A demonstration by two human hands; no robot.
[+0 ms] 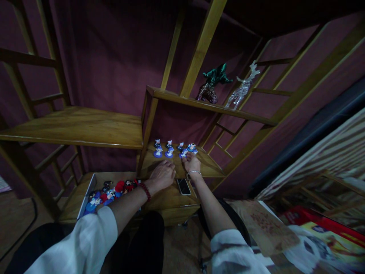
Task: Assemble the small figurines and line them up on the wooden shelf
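My right hand [192, 163], with a silver bangle at the wrist, reaches onto the small wooden shelf. Its fingers are closed at a purple-and-white figurine [183, 153] in the front row. My left hand [163, 174], palm down with bent fingers, is at the shelf's front; whatever may be under the fingers is hidden. Farther left in the front row stand two similar figurines, one at the end [157, 152] and one beside it [169, 152]. Behind them is a row of small dark-based figurines [169, 144]. A larger blue figurine [191, 147] stands at the right.
A phone [183, 186] lies between my forearms. An open box [89, 192] of mixed figurines stands at lower left. On the upper shelf [176, 97] are a green-and-brown sculpture [212, 82] and a clear deer figure [242, 87]. Paper and plastic bags [265, 226] lie at right.
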